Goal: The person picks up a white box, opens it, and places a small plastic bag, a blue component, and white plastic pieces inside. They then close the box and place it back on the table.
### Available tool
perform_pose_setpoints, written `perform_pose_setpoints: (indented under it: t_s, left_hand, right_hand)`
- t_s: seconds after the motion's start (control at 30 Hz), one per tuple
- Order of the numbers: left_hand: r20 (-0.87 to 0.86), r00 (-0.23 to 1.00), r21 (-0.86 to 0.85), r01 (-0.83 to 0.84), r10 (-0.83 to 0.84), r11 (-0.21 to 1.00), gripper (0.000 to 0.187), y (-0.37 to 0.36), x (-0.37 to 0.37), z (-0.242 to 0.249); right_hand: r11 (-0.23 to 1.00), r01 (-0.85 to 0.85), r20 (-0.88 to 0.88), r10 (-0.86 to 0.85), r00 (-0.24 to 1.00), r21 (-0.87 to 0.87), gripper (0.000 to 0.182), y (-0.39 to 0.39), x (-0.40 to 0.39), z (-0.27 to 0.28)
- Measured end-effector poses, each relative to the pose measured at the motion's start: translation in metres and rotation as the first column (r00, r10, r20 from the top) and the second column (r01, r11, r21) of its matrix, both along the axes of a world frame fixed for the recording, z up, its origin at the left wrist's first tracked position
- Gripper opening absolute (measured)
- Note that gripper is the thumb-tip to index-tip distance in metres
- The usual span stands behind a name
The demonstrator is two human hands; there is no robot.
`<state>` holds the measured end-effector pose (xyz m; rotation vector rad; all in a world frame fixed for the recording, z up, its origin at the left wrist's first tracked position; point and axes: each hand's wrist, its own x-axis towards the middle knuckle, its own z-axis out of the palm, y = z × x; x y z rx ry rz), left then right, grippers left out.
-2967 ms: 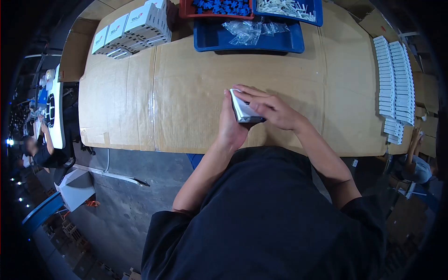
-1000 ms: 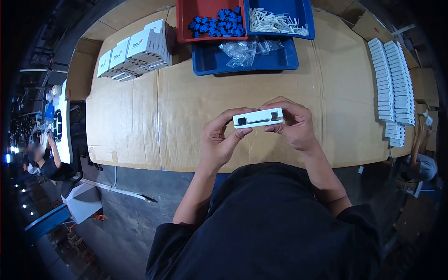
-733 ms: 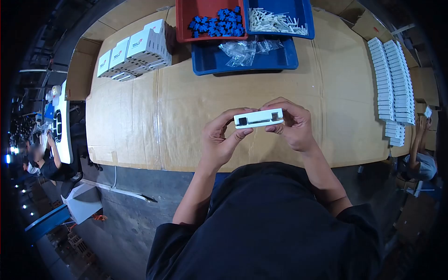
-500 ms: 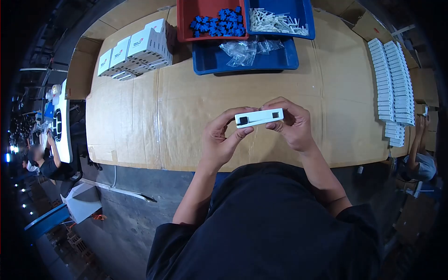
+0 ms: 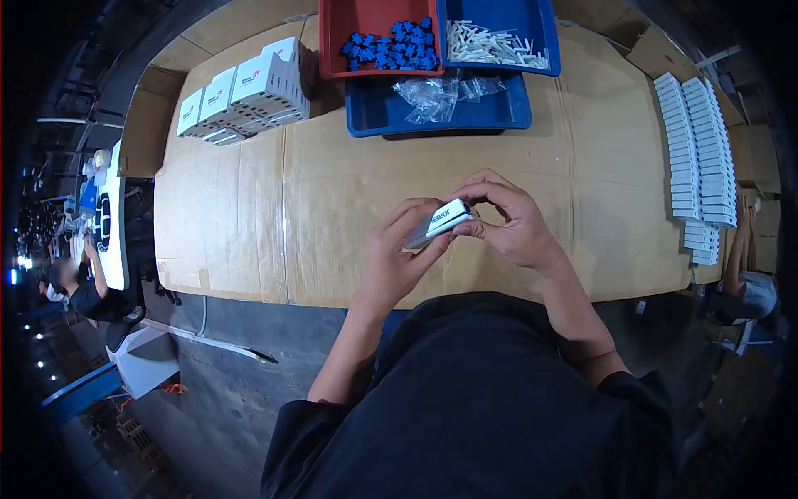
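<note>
A small white case (image 5: 440,218) with dark lettering on its narrow side is held tilted above the cardboard-covered table (image 5: 332,200). My left hand (image 5: 397,249) is closed around its left end, thumb below and fingers behind. My right hand (image 5: 515,224) pinches the right end between thumb and fingers, near a dark spot at the case's tip. The fingers hide part of the case.
Stacked white boxes (image 5: 249,87) stand at the back left. A red tray (image 5: 332,37) holds blue pieces; blue trays (image 5: 544,33) (image 5: 362,121) hold white pieces and clear bags. White cases (image 5: 686,150) line the right. People's arms (image 5: 96,266) (image 5: 736,249) show at both sides.
The white case has been turned, so its lettered side shows instead of the side with two square openings. My right hand has shifted left, closer to my left hand.
</note>
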<state>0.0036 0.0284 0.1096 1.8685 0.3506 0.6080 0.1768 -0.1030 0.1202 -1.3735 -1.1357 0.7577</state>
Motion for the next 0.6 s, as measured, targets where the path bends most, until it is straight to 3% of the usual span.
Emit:
perform_pose_setpoints:
  t_s: [0.13,0.23,0.33,0.43,0.5,0.6]
  left_hand:
    - [-0.016,1.0,0.008,-0.017,0.017,1.0,0.029,-0.004,0.0,0.009]
    - [-0.197,0.98,-0.066,0.017,-0.03,0.998,0.029,-0.003,-0.006,0.015]
    - [-0.171,0.985,-0.022,0.02,-0.023,1.0,0.034,-0.005,-0.005,0.011]
    - [-0.065,0.989,-0.146,0.12,-0.13,0.982,0.038,0.004,-0.005,0.009]
    - [0.111,0.992,-0.56,0.111,-0.058,0.821,0.045,0.005,-0.002,0.0]
    - [0.033,0.991,-0.829,0.1,-0.132,0.55,0.056,0.016,-0.012,-0.036]
  right_hand:
    - [1.0,0.021,-0.03,-0.021,0.999,0.012,0.033,0.001,-0.005,-0.002]
    - [1.0,0.001,-0.03,-0.001,1.0,0.008,0.03,-0.001,-0.004,-0.006]
    - [0.999,-0.028,-0.074,0.026,0.997,-0.018,0.03,-0.005,-0.001,-0.008]
    - [0.999,-0.033,-0.14,0.028,0.99,-0.037,0.031,-0.006,0.003,-0.007]
    - [1.0,-0.005,-0.218,0.004,0.976,-0.004,0.031,-0.007,0.004,-0.008]
    - [0.987,-0.043,-0.172,0.069,0.983,0.155,0.035,-0.007,0.01,-0.013]
